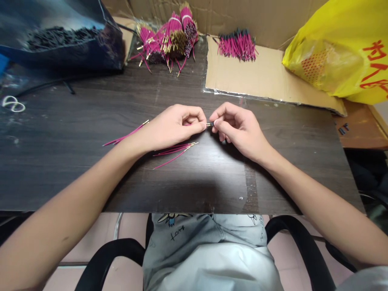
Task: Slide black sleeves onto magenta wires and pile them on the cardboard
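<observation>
Dark wood-grain tabletop (91,161) is seen beneath both hands. A pink wire (127,136) is pinched in the left hand (172,127), its metal tip (209,124) gripped between the right hand (238,127) fingertips. Loose pink wires (176,150) lie just below the left fingers.

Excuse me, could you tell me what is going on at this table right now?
A seated person holds a pink wire in the left hand, its metal tip meeting a small dark piece pinched in the right hand. The hands are close together over the dark table. A few loose pink wires lie under the left hand. Bundled wires sit at the far edge, and another pile rests on cardboard.
</observation>
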A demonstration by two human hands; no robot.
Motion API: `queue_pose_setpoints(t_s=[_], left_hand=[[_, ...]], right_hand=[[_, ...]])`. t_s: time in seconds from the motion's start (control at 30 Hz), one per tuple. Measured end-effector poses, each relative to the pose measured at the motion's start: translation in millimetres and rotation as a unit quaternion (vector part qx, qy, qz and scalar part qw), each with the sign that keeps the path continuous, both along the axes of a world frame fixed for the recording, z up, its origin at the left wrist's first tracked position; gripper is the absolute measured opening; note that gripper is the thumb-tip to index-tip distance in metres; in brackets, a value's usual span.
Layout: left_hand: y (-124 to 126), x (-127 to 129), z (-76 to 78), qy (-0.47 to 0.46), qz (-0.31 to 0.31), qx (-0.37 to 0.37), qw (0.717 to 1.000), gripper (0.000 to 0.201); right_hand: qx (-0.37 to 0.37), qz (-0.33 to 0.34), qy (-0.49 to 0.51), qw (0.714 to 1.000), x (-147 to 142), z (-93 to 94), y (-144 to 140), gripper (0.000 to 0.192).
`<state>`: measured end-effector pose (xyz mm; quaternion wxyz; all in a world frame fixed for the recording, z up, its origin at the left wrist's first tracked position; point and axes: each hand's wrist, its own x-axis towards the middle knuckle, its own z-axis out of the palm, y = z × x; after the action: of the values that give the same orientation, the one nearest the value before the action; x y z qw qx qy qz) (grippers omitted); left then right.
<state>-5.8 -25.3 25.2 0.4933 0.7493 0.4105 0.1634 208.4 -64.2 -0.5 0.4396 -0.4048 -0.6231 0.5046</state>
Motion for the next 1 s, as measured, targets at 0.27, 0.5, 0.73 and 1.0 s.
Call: queue_pose_setpoints(t_s=[0.27,0.5,0.73,1.0], left_hand=[[0.1,0.7,-0.5,-0.005,0.0,-0.011,1.0,0.017],[-1.4,1.5,1.8,-0.005,0.002,-0.013,1.0,0.016],[-2.4,3.5,4.2,-0.014,0.012,-0.033,0.999,0.016],[-2.8,4.3,4.1,-0.016,0.012,-0.024,1.0,0.016]], right_hand=[[0.002,-0.002,-0.01,1.0,-0.2,0.6,-0.1,0.009],[-0.004,-0.005,-0.016,1.0,0.6,0.0,0.0,0.007],[0.001,-0.008,-0.008,1.0,0.0,-1.2,-0.4,0.005],[0.004,0.004,-0.011,1.0,1.3,-0.2,-1.3,0.005]])
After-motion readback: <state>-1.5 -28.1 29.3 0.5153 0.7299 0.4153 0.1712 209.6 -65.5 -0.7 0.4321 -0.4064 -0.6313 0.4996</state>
